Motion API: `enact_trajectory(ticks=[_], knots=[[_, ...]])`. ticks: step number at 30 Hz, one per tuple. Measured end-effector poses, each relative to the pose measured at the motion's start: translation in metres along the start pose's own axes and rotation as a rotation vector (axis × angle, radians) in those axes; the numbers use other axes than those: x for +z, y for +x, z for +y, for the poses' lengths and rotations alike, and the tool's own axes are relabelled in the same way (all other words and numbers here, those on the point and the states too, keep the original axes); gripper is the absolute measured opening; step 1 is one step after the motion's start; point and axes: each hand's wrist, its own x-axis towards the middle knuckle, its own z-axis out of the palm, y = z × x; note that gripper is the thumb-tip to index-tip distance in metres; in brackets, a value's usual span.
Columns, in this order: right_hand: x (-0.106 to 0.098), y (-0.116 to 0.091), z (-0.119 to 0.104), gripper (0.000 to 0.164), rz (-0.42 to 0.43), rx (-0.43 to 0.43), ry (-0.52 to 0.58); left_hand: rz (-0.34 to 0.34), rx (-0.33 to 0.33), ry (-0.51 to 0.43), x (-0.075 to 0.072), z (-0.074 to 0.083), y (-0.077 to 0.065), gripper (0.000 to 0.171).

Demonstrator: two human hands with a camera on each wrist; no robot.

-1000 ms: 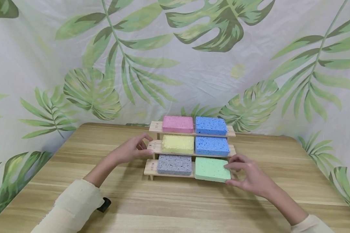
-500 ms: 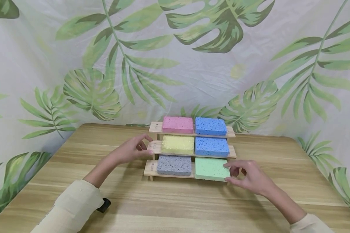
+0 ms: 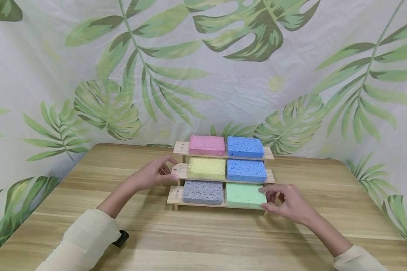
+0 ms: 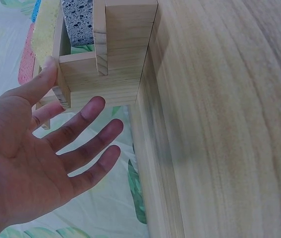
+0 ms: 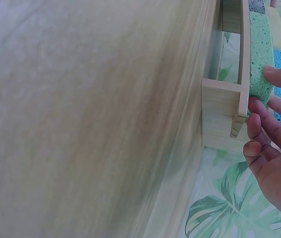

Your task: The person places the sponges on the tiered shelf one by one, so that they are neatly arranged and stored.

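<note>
A three-step wooden rack [image 3: 174, 194] stands on the table, with two sponges on each step. At the front right, a light green sponge [image 3: 244, 194] lies on the lowest step. My right hand [image 3: 289, 203] pinches the end of this sponge between thumb and fingers; in the right wrist view the thumb [image 5: 279, 77] touches its upper face. To the left, my left hand [image 3: 154, 174] pinches the left end of the middle step. The left wrist view shows its other fingers [image 4: 93, 141] spread and free of the rack.
Beside the green sponge lies a grey sponge [image 3: 202, 192]. A yellow sponge [image 3: 207, 168] and a blue sponge [image 3: 247, 170] occupy the middle step. On top are a pink sponge [image 3: 207, 145] and another blue sponge [image 3: 245, 146]. A leaf-patterned cloth [image 3: 230, 90] hangs behind the table [image 3: 203, 241].
The green sponge, tilted over the front edge before, has moved back and slightly left and now lies flat on the lowest step. My right hand moved with it; the left stayed put.
</note>
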Motion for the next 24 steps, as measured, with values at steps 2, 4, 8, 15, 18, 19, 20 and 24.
enact_trajectory(ticks=[2,4,8,15,18,19,20,24], knots=[[0.0004,0.0004,0.0004,0.032,-0.001,0.004,0.001,0.0,0.0,0.001,-0.0002,-0.0002,0.0001,0.05],[0.0007,0.0007,0.0006,0.032,0.0,0.007,0.0,0.0,-0.002,0.006,-0.0003,-0.0002,0.0002,0.05],[0.0021,0.0007,0.0008,0.032,0.002,0.016,0.004,-0.002,-0.002,0.017,-0.0008,0.0003,0.0002,0.049],[0.0027,0.0011,0.0008,0.031,-0.002,0.028,0.002,-0.005,-0.004,0.019,-0.0003,0.0009,0.0009,0.049],[0.0024,0.0017,0.0007,0.031,-0.006,0.029,0.003,-0.006,-0.006,0.021,-0.0005,0.001,0.0008,0.049],[0.0023,0.0018,0.0005,0.031,-0.007,0.031,0.003,-0.007,-0.005,0.021,-0.0006,0.001,0.0008,0.049],[0.0021,0.0019,0.0004,0.031,-0.008,0.03,0.003,-0.008,-0.005,0.02,-0.0007,0.0008,0.0007,0.049],[0.0003,-0.0007,-0.0003,0.032,0.001,0.044,0.016,-0.004,0.003,0.023,-0.0003,-0.0001,0.0007,0.049]])
